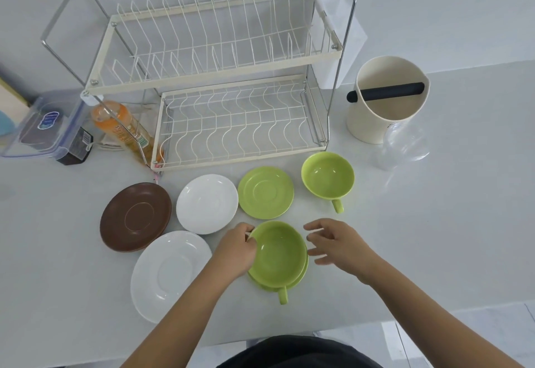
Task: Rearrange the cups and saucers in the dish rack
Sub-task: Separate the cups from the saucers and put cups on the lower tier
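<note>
A two-tier white wire dish rack [202, 89] stands empty at the back of the counter. In front of it lie a brown saucer [135, 216], a small white saucer [207, 204], a larger white saucer [169, 273], a green saucer [265, 192] and a green cup [328, 175]. A second green cup [279, 253] sits on another green saucer [298, 279] nearest me. My left hand [238, 247] grips that cup's left rim. My right hand [337, 244] hovers open just right of the cup, fingers spread, not touching it.
A cream canister [388, 101] with a black bar stands at the right, a clear glass [402, 143] in front of it. Left of the rack are an orange bottle [121, 124], a clear lidded box [43, 127] and a dark packet [76, 146]. The counter's front edge is near my body.
</note>
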